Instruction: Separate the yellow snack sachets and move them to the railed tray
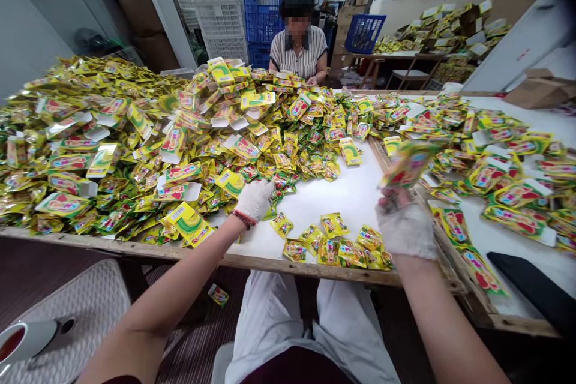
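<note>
My left hand (255, 199), in a white glove, reaches to the edge of a big heap of small yellow-green packets (288, 159). Its fingers are drawn together among the packets; whether they grip one is hidden. My right hand (407, 228), also gloved, is raised over the wooden divider at the right. It grips a yellow packet with red and green print (408, 163), which is blurred by motion. Several loose small packets (333, 225) lie between my hands near the front edge. Flat yellow cartons (186, 222) lie in the heap beside my left wrist.
Past the wooden divider (443, 252), more yellow cartons (517, 186) and a black phone (533, 291) lie on the right table. A co-worker (299, 48) sits across the heap. At lower left, a cup (33, 339) rests on a stool (96, 306). A packet (218, 294) lies on the floor.
</note>
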A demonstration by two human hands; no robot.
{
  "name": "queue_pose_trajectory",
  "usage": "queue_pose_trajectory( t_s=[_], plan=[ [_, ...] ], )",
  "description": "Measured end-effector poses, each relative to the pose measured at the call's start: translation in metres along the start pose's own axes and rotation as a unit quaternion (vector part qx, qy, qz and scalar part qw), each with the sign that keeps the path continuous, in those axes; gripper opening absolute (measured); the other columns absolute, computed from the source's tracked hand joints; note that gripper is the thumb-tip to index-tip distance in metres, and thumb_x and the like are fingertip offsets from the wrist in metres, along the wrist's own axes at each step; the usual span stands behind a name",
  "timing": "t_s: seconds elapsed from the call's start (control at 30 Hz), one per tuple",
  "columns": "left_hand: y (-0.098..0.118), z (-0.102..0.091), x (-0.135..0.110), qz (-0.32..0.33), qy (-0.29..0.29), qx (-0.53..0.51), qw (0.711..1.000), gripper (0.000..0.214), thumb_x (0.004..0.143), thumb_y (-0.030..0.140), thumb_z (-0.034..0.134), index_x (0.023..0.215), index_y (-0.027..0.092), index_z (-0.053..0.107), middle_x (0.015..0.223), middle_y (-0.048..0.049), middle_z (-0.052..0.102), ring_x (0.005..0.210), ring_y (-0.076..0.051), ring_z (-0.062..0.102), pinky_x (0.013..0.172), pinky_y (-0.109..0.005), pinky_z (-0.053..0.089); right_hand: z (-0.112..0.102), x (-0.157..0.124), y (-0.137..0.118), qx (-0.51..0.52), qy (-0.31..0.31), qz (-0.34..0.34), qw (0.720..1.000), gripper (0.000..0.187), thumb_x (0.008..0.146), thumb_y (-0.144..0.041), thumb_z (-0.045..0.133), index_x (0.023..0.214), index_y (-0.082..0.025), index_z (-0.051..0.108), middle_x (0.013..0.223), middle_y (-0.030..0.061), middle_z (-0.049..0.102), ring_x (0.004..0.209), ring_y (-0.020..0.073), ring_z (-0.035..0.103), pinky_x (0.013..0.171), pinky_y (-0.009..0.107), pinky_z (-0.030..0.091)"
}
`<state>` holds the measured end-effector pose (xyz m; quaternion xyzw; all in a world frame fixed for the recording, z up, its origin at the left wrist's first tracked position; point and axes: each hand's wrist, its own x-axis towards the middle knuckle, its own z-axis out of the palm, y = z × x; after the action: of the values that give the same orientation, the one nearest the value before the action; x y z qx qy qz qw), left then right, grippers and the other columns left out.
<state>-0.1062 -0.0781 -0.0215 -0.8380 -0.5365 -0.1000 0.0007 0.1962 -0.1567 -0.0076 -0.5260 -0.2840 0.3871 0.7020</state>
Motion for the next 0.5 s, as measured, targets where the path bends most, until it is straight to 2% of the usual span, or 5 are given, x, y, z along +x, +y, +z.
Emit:
queue_pose_trajectory(
  t_s=[0.17,0.23,0.3,0.37,0.5],
  plan=[
    [-0.009,0.006,0.017,0.047,-0.024,0.0,0.999,0.03,0.083,0.011,0.046,0.106,0.023,0.062,0.104,-0.0112,0.062,0.106,-0.028,0.052,0.096,-0.048,0.031,-0.003,0.007,0.017,-0.176,-0.064,0.037,0.982,0.039,0.066,-0.04,0.068,0.098,-0.019,0.062,0.083,0.0017,0.062,0.057,0.011,0.053,0.052,0.024,0.039],
    [-0.006,0.006,0.02,0.04,-0.024,-0.013,0.999,0.027,0.083,0.012,0.046,0.103,0.02,0.063,0.1,-0.0131,0.062,0.102,-0.029,0.053,0.094,-0.049,0.032,0.002,0.002,0.034,-0.361,-0.123,-0.002,0.924,0.043,0.063,-0.035,0.072,0.101,-0.016,0.064,0.088,0.0054,0.063,0.068,0.0147,0.056,0.061,0.026,0.042],
    [-0.005,0.001,0.02,0.025,-0.022,-0.031,0.999,0.021,0.081,0.013,0.049,0.096,0.017,0.064,0.093,-0.0136,0.063,0.097,-0.029,0.055,0.09,-0.048,0.034,0.007,-0.003,0.047,-0.519,-0.184,-0.041,0.834,0.045,0.066,-0.035,0.071,0.105,-0.014,0.063,0.093,0.009,0.063,0.079,0.0186,0.058,0.072,0.029,0.042],
    [-0.005,-0.005,0.016,0.008,-0.014,-0.06,0.998,0.016,0.08,0.016,0.051,0.09,0.016,0.063,0.089,-0.0116,0.063,0.093,-0.027,0.056,0.087,-0.043,0.038,0.008,-0.006,0.053,-0.581,-0.223,-0.05,0.781,0.039,0.07,-0.035,0.068,0.103,-0.014,0.062,0.094,0.0108,0.063,0.083,0.0205,0.058,0.074,0.03,0.041],
    [0.002,-0.008,-0.005,-0.03,0.0,-0.181,0.983,0.015,0.085,0.027,0.049,0.087,0.017,0.06,0.083,-0.0041,0.063,0.079,-0.017,0.058,0.072,-0.028,0.044,0.004,-0.008,0.048,-0.597,-0.208,-0.053,0.773,0.027,0.075,-0.035,0.062,0.095,-0.018,0.06,0.085,0.0076,0.064,0.076,0.0193,0.057,0.066,0.028,0.039]
  ],
)
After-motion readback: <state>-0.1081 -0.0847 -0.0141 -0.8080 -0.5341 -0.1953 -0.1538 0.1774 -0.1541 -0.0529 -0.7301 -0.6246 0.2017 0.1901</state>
